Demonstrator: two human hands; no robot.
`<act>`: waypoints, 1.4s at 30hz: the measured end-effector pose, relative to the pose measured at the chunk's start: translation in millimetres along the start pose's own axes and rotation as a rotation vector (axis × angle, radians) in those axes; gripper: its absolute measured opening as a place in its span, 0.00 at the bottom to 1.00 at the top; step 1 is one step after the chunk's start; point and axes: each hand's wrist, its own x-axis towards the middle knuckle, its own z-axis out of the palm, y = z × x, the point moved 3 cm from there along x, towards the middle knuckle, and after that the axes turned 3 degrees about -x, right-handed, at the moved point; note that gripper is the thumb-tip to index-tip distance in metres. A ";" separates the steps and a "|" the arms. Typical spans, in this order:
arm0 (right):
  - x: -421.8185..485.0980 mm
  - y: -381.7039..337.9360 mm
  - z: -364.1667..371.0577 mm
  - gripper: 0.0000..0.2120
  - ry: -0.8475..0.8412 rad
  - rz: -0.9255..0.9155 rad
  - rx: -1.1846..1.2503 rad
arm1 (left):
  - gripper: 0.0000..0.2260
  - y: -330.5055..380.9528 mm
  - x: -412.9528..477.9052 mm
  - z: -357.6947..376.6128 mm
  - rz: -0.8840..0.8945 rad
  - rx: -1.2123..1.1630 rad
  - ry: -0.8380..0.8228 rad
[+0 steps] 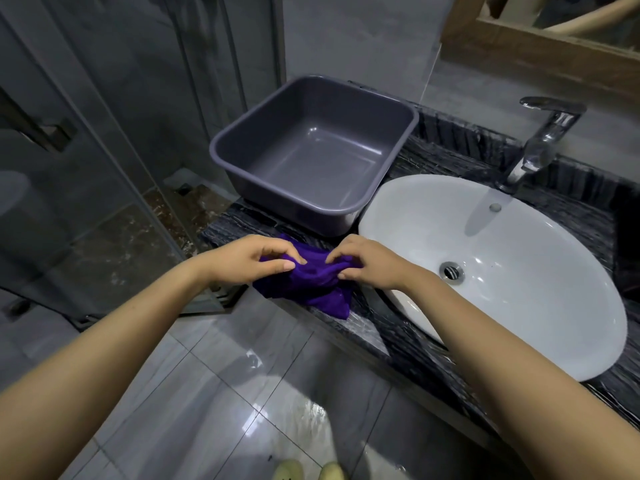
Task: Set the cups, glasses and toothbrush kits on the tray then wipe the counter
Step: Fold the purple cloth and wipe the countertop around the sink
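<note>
A crumpled purple cloth (311,284) lies on the dark marble counter (239,220) near its front left corner. My left hand (246,259) pinches the cloth's left side with fingers and thumb. My right hand (367,263) pinches its right side, close to the sink. One corner of the cloth hangs over the counter's front edge. No cups, glasses, toothbrush kits or tray are in view.
An empty grey plastic basin (377,206) stands on the counter behind the cloth. A white oval sink (519,244) with a chrome tap (540,143) fills the right. A glass shower door (86,168) is at the left. The wet tiled floor (207,393) lies below.
</note>
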 end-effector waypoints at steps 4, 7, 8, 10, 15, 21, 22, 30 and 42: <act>2.0 -14.5 -4.1 0.19 0.000 -0.063 -0.028 | 0.06 2.3 3.6 7.8 -0.069 -0.082 -0.105; 3.9 -20.9 -0.1 0.28 -0.037 -0.082 0.038 | 0.09 -3.9 2.6 13.3 -0.132 -0.158 -0.136; 4.6 -21.3 2.6 0.29 -0.065 -0.088 0.049 | 0.09 -6.2 1.8 14.8 -0.141 -0.174 -0.138; 5.3 -20.4 8.5 0.24 -0.132 -0.088 0.024 | 0.09 -8.6 -0.3 17.1 -0.142 -0.191 -0.128; -2.4 -6.4 16.1 0.12 -0.142 0.010 -0.003 | 0.06 -8.4 -7.3 11.6 -0.129 -0.221 -0.029; -22.3 0.2 0.6 0.01 0.104 0.099 0.278 | 0.08 -24.3 -14.2 5.8 -0.146 -0.250 0.273; -25.0 0.1 -1.9 0.01 0.125 0.139 0.328 | 0.08 -27.3 -14.3 5.3 -0.164 -0.271 0.312; 18.8 13.4 9.0 0.11 0.254 0.428 -0.042 | 0.09 -61.0 33.0 -12.2 -0.329 0.178 0.643; 34.5 17.2 25.4 0.15 0.207 0.415 -0.376 | 0.13 -79.9 59.1 -9.9 -0.421 0.396 0.496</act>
